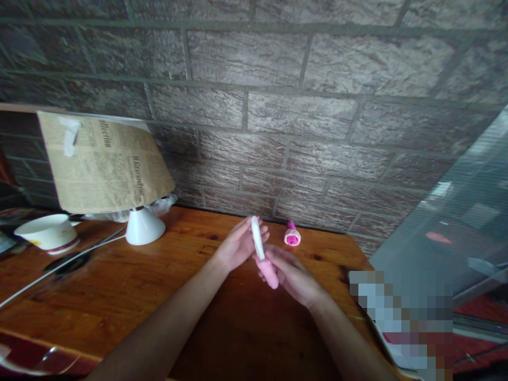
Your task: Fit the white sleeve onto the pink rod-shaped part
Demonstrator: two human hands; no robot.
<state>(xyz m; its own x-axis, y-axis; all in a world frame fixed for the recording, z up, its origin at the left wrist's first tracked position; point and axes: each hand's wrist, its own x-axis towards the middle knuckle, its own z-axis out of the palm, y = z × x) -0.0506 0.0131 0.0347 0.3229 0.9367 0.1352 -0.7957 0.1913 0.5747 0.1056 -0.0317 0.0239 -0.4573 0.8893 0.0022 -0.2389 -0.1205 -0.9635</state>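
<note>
Between my hands is a slim pink and white object (269,272). It has a rounded pink body and a long narrow white end (257,237) that points up and away from me; its exact kind is unclear. My right hand (291,275) is closed round the pink body, thumb along its upper side. My left hand (239,245) is curled about the white end, with some fingertips showing past its right side. Just beyond my hands, near the wall, lies a small pink piece (292,238) with a pale round rim and a magenta inside.
A lamp with a white cone base (145,227) and a newsprint shade (107,164) stands at the left. By it are a paper bowl (47,234), a white cord (63,271) and dark scissors-like handles. A brick wall (278,111) backs the wooden table (151,296). Blurred items edge the right.
</note>
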